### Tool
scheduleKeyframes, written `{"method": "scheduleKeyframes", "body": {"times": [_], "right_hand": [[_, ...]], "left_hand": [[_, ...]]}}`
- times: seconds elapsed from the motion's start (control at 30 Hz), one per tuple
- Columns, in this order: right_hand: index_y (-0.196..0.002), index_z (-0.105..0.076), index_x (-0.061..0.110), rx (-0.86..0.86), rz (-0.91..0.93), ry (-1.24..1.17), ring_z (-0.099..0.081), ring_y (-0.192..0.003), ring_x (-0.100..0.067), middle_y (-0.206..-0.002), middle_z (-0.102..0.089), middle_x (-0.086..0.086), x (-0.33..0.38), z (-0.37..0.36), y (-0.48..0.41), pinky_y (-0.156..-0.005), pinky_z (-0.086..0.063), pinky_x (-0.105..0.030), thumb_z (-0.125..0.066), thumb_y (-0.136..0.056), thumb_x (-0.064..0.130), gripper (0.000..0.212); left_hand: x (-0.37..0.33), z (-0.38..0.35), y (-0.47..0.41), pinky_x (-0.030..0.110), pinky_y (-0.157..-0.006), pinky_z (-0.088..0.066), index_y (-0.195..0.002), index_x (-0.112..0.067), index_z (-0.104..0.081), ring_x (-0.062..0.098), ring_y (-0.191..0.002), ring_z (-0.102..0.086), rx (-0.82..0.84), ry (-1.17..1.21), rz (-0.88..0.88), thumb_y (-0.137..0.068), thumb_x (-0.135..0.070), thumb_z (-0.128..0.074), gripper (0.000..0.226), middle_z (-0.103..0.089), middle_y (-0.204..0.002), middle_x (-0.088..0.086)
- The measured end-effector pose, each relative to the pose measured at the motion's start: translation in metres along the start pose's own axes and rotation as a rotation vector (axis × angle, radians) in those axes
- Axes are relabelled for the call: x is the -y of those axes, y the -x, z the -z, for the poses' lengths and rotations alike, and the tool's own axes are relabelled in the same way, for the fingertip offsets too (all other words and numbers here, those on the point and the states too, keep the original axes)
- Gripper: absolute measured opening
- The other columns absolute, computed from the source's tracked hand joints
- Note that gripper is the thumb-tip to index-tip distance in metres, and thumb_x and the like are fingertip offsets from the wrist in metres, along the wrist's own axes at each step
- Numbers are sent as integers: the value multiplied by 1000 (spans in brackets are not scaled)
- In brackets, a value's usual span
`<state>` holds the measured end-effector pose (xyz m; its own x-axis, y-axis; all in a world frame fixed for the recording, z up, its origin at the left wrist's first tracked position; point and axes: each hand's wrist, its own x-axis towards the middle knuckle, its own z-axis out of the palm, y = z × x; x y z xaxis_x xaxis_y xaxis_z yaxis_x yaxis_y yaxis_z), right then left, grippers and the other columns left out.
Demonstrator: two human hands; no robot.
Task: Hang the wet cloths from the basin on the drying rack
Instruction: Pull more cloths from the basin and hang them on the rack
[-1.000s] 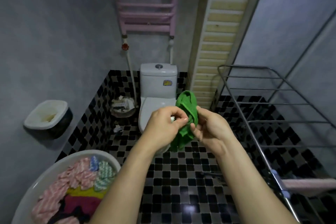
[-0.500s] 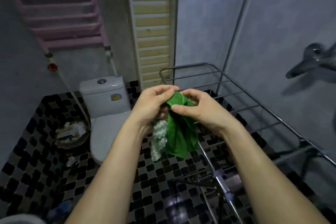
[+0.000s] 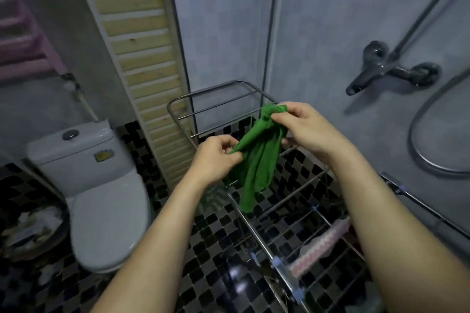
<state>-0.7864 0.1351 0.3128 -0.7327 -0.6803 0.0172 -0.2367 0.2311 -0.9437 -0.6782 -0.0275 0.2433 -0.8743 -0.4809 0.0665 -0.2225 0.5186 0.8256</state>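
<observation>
A green cloth (image 3: 259,160) hangs in the air over the far end of the metal drying rack (image 3: 218,91). My left hand (image 3: 216,157) pinches its lower left edge. My right hand (image 3: 300,127) pinches its bunched top corner, higher and to the right. The cloth is stretched between the two hands and its tail droops down past the rack's rails. A green-and-white patterned cloth (image 3: 213,198) shows under my left wrist; how it is held is hidden. A pink-and-white cloth (image 3: 320,246) hangs on a near rail. The basin is out of view.
A white toilet (image 3: 101,198) stands to the left on the black-and-white tiled floor. A slatted wooden panel (image 3: 137,40) leans in the corner behind the rack. A shower tap (image 3: 381,68) and hose are on the right wall. A waste bin (image 3: 30,231) sits at far left.
The view has swung right, from the basin and toilet to the rack. My hands have carried the green cloth over the rack and pulled apart, spreading it.
</observation>
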Motion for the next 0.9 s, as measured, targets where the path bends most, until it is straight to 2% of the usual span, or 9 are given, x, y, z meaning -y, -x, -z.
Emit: {"method": "scheduleKeyframes", "body": {"times": [0.17, 0.3, 0.37, 0.43, 0.5, 0.57, 0.7, 0.8, 0.9], "right_hand": [[-89, -62, 16, -124, -91, 82, -61, -74, -13, -85, -61, -3, -30, 25, -10, -48, -53, -22, -46, -96, 9, 19], [-78, -62, 18, -298, -143, -9, -56, -65, -9, -73, -58, -1, -55, 31, -17, -47, -50, -19, -48, -90, 7, 22], [-79, -63, 20, -308, -131, 59, -57, -63, -6, -68, -62, 8, -65, 35, -16, -54, -49, -23, -64, -83, 21, 3], [-91, -63, 24, -301, -153, 246, -63, -76, -11, -83, -67, 6, -77, 40, -13, -71, -52, -30, -81, -68, 35, 31], [-93, -63, 25, -424, -163, 336, -63, -84, -16, -89, -68, 4, -86, 46, -11, -79, -51, -31, -84, -66, 33, 35], [-86, -67, 20, -521, -177, 246, -65, -79, -14, -84, -70, 4, -95, 59, -8, -74, -53, -27, -80, -73, 30, 21], [-88, -63, 16, -546, -292, -171, -60, -50, 2, -75, -65, 4, -103, 83, -1, -41, -47, -15, -57, -95, 16, 9], [-97, -62, 12, -677, -263, -331, -66, -67, -8, -89, -64, -3, -110, 103, 1, -47, -54, -17, -48, -99, 10, 14], [-85, -60, 16, -835, -163, -374, -62, -79, -14, -92, -61, -4, -107, 118, 1, -57, -57, -18, -44, -99, 5, 24]], "left_hand": [[8, 0, -30, 35, -62, -48, -71, -24, -67, 20, -68, -61, 27, -68, -31, -74, -39, -79, 20, -67, -69, -1], [12, -7, -54, 34, -64, -45, -74, -24, -58, 19, -69, -57, 39, -224, -68, -79, -35, -76, 21, -61, -68, -5], [15, -14, -62, 36, -68, -47, -77, -25, -55, 22, -73, -58, 46, -282, -74, -82, -34, -72, 19, -61, -71, -6], [17, -25, -69, 38, -71, -50, -83, -29, -53, 26, -80, -60, 21, -304, -90, -87, -32, -65, 12, -64, -79, -4], [15, -37, -76, 43, -76, -52, -93, -32, -54, 31, -87, -62, -30, -332, -126, -92, -30, -56, 4, -69, -92, 2], [11, -54, -84, 45, -78, -51, -103, -29, -55, 36, -93, -63, -84, -358, -145, -95, -27, -48, 10, -70, -102, 8], [8, -73, -101, 40, -77, -44, -108, -17, -58, 42, -101, -60, -137, -345, -7, -99, -29, -43, 22, -67, -107, 18], [-4, -98, -116, 39, -76, -42, -100, -11, -63, 40, -102, -60, -36, -251, 35, -99, -28, -46, 24, -67, -104, 20], [-22, -120, -131, 38, -79, -44, -103, -7, -65, 36, -101, -61, -45, -84, -2, -97, -16, -48, 20, -68, -105, 19]]}}
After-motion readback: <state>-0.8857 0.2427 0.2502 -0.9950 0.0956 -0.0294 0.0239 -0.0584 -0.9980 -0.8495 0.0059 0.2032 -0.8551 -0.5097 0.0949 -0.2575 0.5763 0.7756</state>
